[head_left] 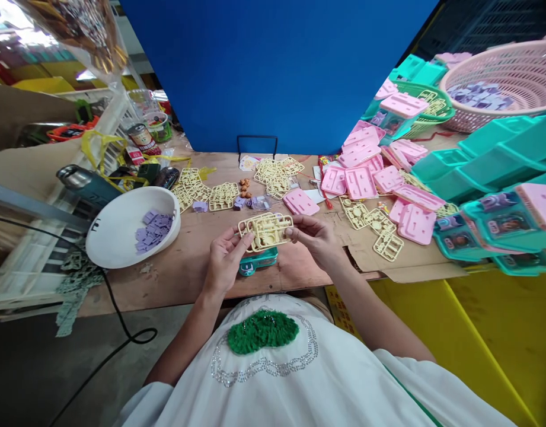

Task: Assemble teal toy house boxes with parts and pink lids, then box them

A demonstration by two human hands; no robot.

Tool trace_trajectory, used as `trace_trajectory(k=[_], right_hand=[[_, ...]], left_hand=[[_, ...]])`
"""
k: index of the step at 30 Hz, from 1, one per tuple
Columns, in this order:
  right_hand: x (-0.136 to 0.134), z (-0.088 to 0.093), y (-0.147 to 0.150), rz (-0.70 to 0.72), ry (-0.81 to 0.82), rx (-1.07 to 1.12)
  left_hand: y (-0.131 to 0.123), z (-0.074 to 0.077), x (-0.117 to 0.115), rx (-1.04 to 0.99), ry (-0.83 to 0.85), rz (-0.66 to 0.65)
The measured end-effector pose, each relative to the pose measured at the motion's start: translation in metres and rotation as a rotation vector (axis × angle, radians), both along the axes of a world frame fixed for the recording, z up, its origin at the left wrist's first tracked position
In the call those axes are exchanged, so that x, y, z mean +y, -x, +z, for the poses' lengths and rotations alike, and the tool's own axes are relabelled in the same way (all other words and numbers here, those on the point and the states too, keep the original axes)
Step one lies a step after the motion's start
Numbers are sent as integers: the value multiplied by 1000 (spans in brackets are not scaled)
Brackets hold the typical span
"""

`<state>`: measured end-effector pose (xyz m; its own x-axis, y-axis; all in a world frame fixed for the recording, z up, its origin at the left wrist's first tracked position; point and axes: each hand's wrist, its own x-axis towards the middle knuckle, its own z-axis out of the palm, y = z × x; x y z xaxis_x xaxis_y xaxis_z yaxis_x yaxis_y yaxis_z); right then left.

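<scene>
Between my two hands I hold cream-coloured plastic part frames (269, 232), overlapping and raised above the table's front. My left hand (226, 258) pinches their left end with the thumb on top. At the right end, my right hand (316, 237) grips them between thumb and fingers. Beneath them a teal toy piece (259, 261) rests on the wood, partly covered by the frames. Just beyond my hands lie a flat pink panel (301, 202), small purple pieces (255, 203) and several brown figures (245, 188). More cream frames (277, 175) are heaped farther back.
On the left stand a white bowl (104, 228) of purple pieces and a dark bottle (86, 184). Pink panels (360, 181) pile up on the right, beside stacked teal boxes (490, 160) and a pink basket (533, 77). A blue board (277, 71) rises behind.
</scene>
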<state>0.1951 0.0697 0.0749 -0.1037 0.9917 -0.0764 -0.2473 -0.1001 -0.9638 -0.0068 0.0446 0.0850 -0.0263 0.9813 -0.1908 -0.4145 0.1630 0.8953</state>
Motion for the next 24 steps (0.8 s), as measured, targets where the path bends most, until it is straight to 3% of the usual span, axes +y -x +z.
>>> trace_trajectory(k=[9, 14, 18, 24], right_hand=[[3, -1, -12, 39, 94, 154], [3, 0, 6, 36, 22, 43], [1, -7, 20, -17, -149, -171], [-6, -12, 28, -188, -643, -679]], left_hand=[[5, -5, 3, -17, -8, 59], [-4, -10, 1, -9, -67, -3], [-9, -7, -1, 76, -153, -66], [-4, -8, -4, 208, -207, -51]])
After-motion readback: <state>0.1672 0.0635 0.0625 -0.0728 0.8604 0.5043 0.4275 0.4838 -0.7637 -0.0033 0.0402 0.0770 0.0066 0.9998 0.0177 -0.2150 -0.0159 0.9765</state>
